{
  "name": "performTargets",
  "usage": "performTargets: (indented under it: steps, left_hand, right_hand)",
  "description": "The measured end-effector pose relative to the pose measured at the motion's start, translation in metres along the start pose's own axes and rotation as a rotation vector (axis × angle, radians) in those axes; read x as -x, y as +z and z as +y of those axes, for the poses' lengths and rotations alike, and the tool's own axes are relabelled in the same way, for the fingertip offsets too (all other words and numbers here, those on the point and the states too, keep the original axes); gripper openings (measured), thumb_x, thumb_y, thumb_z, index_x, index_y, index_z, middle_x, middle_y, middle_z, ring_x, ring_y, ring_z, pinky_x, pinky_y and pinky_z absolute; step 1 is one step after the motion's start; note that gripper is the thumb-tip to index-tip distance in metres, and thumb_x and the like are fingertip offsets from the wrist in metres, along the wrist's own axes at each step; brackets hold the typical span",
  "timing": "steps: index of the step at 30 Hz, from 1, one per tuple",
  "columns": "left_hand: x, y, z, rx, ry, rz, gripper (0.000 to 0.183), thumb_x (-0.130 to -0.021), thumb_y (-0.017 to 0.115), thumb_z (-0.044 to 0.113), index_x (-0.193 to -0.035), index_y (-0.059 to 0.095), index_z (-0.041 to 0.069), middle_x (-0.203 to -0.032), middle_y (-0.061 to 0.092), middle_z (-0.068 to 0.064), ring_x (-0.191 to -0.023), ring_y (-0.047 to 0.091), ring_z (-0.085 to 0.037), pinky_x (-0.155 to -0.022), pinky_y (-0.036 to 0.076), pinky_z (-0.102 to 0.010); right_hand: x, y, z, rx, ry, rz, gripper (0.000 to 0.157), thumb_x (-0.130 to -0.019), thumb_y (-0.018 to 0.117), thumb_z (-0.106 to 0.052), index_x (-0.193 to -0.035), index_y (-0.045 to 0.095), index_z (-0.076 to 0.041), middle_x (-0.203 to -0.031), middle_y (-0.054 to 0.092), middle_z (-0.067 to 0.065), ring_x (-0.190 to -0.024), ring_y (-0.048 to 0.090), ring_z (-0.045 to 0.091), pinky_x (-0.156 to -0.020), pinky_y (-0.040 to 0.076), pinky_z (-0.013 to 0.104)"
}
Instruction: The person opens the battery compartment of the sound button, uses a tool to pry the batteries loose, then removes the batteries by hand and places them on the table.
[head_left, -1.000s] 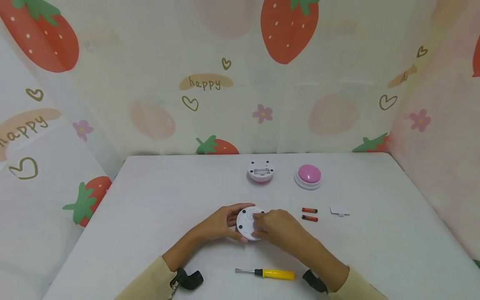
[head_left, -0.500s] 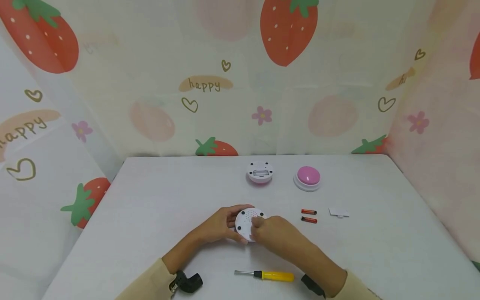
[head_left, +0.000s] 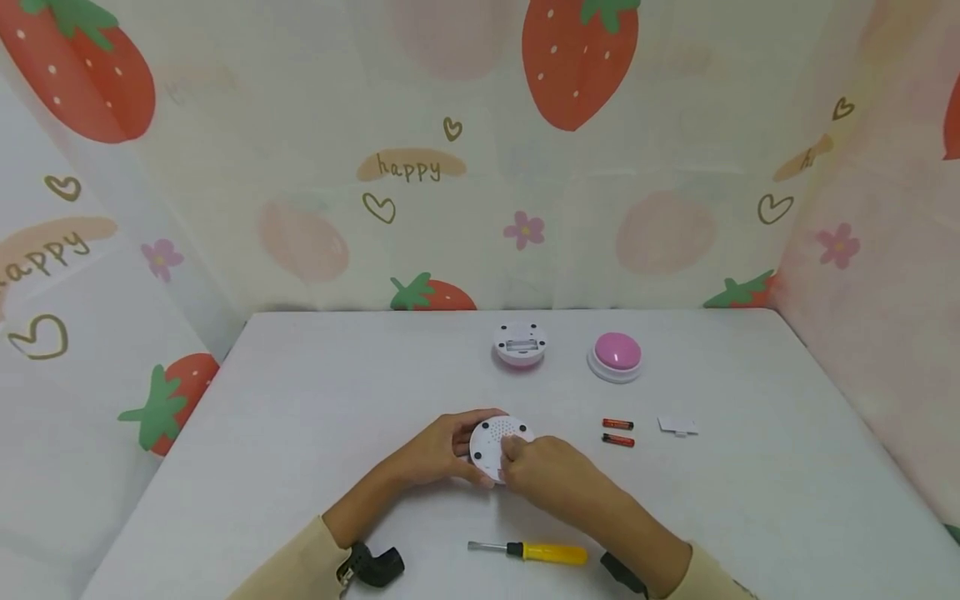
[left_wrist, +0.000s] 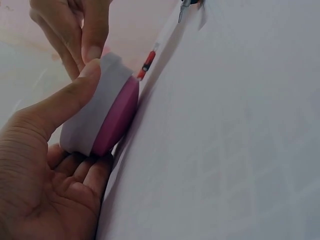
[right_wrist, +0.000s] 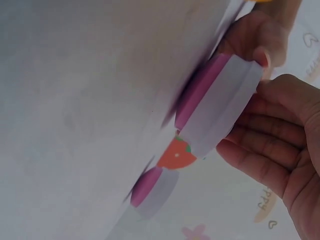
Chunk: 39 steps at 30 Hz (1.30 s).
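Note:
A round pink-and-white push button [head_left: 487,454] is face down near the middle of the table, its white underside with speaker holes and dark feet turned up. My left hand [head_left: 432,450] grips it from the left, thumb on the near rim and fingers round the far side. From the right, my right hand [head_left: 558,473] presses its thumb and fingertips on the underside, covering part of it. In the left wrist view the pink dome [left_wrist: 117,117] faces the tabletop, and the right thumb [left_wrist: 95,37] meets the white rim. Relaxed fingers [right_wrist: 255,162] touch the base in the right wrist view.
Behind stand an upturned push button [head_left: 521,345] with its battery slot showing and another, pink side up [head_left: 617,357]. Two red batteries [head_left: 618,432] and a white battery cover [head_left: 678,426] lie to the right. A yellow-handled screwdriver [head_left: 551,553] lies in front.
My right hand has shifted slightly left and nearer over the underside, its index finger drawn in. The left hand keeps its grip, and the push button has barely moved.

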<state>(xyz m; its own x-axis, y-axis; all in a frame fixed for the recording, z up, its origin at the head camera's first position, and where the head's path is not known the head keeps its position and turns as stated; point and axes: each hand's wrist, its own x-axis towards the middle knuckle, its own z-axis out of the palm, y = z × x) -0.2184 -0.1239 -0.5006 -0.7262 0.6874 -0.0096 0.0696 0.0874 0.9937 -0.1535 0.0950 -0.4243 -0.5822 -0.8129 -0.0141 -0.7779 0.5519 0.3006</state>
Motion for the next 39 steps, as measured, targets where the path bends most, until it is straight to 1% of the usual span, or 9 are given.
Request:
performTargets:
  steps: [3, 6, 12, 14, 19, 24, 27, 34, 39]
  left_hand:
    - [0.000, -0.001, 0.001, -0.004, -0.003, 0.005, 0.089, -0.073, 0.088, -0.004, -0.151, 0.047, 0.010, -0.147, 0.053, -0.009, -0.131, 0.055, -0.021, -0.103, 0.050, -0.028]
    - [0.000, 0.000, 0.002, -0.001, -0.006, 0.006, 0.089, -0.073, 0.088, -0.005, -0.150, 0.047, 0.010, -0.147, 0.054, -0.009, -0.130, 0.055, -0.022, -0.103, 0.050, -0.029]
    - [-0.001, 0.001, 0.003, 0.003, -0.012, 0.011, 0.089, -0.073, 0.088, -0.005, -0.150, 0.048, 0.010, -0.146, 0.054, -0.009, -0.130, 0.056, -0.022, -0.103, 0.051, -0.029]
    - [-0.001, 0.000, 0.002, 0.004, -0.013, 0.009, 0.089, -0.073, 0.088, -0.004, -0.151, 0.047, 0.010, -0.147, 0.054, -0.009, -0.130, 0.056, -0.021, -0.103, 0.050, -0.029]
    - [-0.001, -0.001, 0.001, 0.004, -0.008, -0.001, 0.089, -0.074, 0.088, -0.004, -0.151, 0.047, 0.010, -0.147, 0.053, -0.010, -0.131, 0.055, -0.022, -0.103, 0.050, -0.029]
    - [-0.001, -0.001, 0.001, 0.008, -0.004, 0.006, 0.088, -0.073, 0.088, -0.005, -0.150, 0.048, 0.011, -0.147, 0.054, -0.010, -0.130, 0.055, -0.022, -0.102, 0.051, -0.029]
    - [-0.001, -0.001, 0.001, 0.015, -0.004, 0.007, 0.089, -0.073, 0.088, -0.005, -0.150, 0.048, 0.010, -0.147, 0.053, -0.010, -0.130, 0.055, -0.022, -0.102, 0.051, -0.030]
    - [0.000, 0.000, 0.001, 0.014, 0.007, 0.008, 0.090, -0.073, 0.089, -0.002, -0.151, 0.047, 0.011, -0.147, 0.053, -0.010, -0.130, 0.056, -0.022, -0.102, 0.051, -0.030]
    - [-0.001, -0.001, 0.000, 0.015, 0.013, 0.004, 0.089, -0.074, 0.089, -0.001, -0.151, 0.046, 0.011, -0.149, 0.052, -0.010, -0.131, 0.055, -0.023, -0.102, 0.051, -0.030]
  right_hand:
    - [-0.001, -0.001, -0.001, 0.020, -0.007, 0.003, 0.031, -0.083, 0.085, -0.019, -0.113, 0.079, -0.016, -0.112, 0.071, 0.003, -0.075, 0.066, 0.013, -0.074, 0.060, 0.022]
    - [-0.001, -0.002, -0.001, 0.019, -0.007, -0.014, 0.031, -0.083, 0.085, -0.019, -0.113, 0.079, -0.017, -0.115, 0.071, 0.003, -0.080, 0.068, 0.014, -0.076, 0.060, 0.022]
    - [-0.001, -0.005, -0.003, 0.006, -0.002, -0.067, 0.036, -0.082, 0.085, -0.019, -0.117, 0.078, -0.017, -0.124, 0.070, 0.004, -0.099, 0.072, 0.016, -0.080, 0.060, 0.023]
    - [-0.001, -0.005, -0.003, 0.011, -0.007, -0.066, 0.036, -0.082, 0.085, -0.019, -0.117, 0.078, -0.017, -0.123, 0.070, 0.003, -0.097, 0.072, 0.016, -0.080, 0.060, 0.023]
    - [0.000, 0.000, 0.001, 0.017, -0.030, 0.000, 0.031, -0.083, 0.085, -0.019, -0.113, 0.079, -0.016, -0.114, 0.072, 0.002, -0.083, 0.070, 0.013, -0.077, 0.060, 0.022]
    - [-0.001, 0.004, 0.004, -0.013, -0.027, 0.076, 0.024, -0.084, 0.085, -0.021, -0.107, 0.080, -0.016, -0.104, 0.072, -0.002, -0.084, 0.070, 0.011, -0.080, 0.060, 0.023]
    - [-0.001, 0.005, 0.005, -0.059, -0.001, 0.099, 0.022, -0.086, 0.084, -0.022, -0.106, 0.080, -0.015, -0.104, 0.074, -0.002, -0.087, 0.071, 0.012, -0.081, 0.060, 0.024]
    - [-0.001, 0.007, 0.003, -0.207, 0.089, 0.188, 0.012, -0.090, 0.079, -0.021, -0.098, 0.075, -0.013, -0.098, 0.074, 0.000, -0.078, 0.069, 0.012, -0.071, 0.060, 0.025]
    - [-0.003, 0.007, 0.000, -0.274, 0.164, 0.190, 0.011, -0.089, 0.079, -0.017, -0.094, 0.070, -0.013, -0.095, 0.069, -0.001, -0.075, 0.062, 0.011, -0.067, 0.059, 0.026]
